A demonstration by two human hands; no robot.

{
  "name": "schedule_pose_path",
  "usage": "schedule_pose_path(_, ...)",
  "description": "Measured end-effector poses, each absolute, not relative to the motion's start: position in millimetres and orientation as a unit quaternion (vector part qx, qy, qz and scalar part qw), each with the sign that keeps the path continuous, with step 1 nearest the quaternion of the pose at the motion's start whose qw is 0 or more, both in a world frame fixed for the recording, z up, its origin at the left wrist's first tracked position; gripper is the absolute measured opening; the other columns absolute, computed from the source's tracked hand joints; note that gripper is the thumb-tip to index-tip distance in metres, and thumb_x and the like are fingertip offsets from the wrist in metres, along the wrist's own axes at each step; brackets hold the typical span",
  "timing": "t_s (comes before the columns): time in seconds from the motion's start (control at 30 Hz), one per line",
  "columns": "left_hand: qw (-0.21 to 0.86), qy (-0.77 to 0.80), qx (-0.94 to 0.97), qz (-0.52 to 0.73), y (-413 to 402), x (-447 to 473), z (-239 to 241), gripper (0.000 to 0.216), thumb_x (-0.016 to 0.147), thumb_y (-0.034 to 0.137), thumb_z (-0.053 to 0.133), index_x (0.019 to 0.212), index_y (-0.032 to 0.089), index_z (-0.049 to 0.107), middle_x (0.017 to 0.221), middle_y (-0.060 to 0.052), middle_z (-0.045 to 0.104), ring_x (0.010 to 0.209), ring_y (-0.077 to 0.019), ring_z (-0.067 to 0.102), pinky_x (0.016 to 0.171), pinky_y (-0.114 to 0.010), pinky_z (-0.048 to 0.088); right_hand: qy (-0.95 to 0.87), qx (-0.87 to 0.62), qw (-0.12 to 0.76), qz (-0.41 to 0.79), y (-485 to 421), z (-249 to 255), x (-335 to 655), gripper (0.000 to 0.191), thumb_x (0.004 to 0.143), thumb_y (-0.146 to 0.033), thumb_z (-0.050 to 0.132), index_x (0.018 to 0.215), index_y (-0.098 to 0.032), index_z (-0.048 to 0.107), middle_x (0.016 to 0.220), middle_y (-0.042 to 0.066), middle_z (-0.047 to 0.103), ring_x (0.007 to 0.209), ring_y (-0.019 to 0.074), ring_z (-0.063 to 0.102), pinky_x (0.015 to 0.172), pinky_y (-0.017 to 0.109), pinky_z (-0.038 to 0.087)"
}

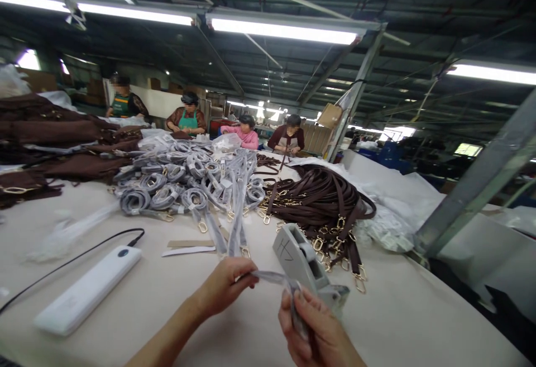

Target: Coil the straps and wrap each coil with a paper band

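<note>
My left hand (224, 286) pinches one end of a thin grey wrapped strap (272, 279) low in the middle of the view. My right hand (318, 333) is closed round the strap's other part, just below a grey tape dispenser (301, 261) standing on the table. The strap runs taut between the two hands. Behind them lie a heap of coiled grey wrapped straps (188, 185) and a pile of brown leather straps with gold clasps (326, 202).
A white power bank (87, 289) with a black cable lies at the left. Brown bags (50, 143) are stacked at far left. Several people work at the table's far end. A slanted metal post (473, 182) stands at the right edge.
</note>
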State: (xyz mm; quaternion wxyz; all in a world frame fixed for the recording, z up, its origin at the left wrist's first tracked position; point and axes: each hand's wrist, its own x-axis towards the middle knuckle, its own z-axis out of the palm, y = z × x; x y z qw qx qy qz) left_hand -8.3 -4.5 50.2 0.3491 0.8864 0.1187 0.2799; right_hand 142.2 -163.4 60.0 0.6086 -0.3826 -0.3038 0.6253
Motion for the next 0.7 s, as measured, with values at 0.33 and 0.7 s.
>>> schedule_pose_path(0.33, 0.297, -0.081, 0.949, 0.063, -30.8, -0.6, 95.7, 0.011, 0.082, 0.018, 0.069, 0.093, 0.021, 0.072, 0.083, -0.002, 0.074, 0.078, -0.0186, 0.065, 0.078, -0.028, 0.048, -0.602, -0.732, 0.217, 0.233, -198.9, 77.7, 160.1, 0.014, 0.078, -0.028, 0.061, 0.066, -0.020, 0.062, 0.058, 0.001, 0.050, 0.054, 0.0132, 0.030, 0.055, 0.031, 0.017)
schedule_pose_path(0.7, 0.012, -0.094, 0.925, 0.367, -47.9, 8.6, 81.0, 0.040, 0.103, 0.020, 0.026, 0.085, 0.017, 0.062, 0.071, -0.005, 0.064, 0.074, -0.0175, 0.058, 0.067, -0.030, 0.041, -0.294, -0.444, 0.486, 0.693, -208.1, 56.7, 155.1, 0.073, 0.080, -0.078, 0.050, 0.093, -0.010, 0.071, 0.064, 0.003, 0.058, 0.050, 0.0066, 0.044, 0.049, 0.017, 0.028)
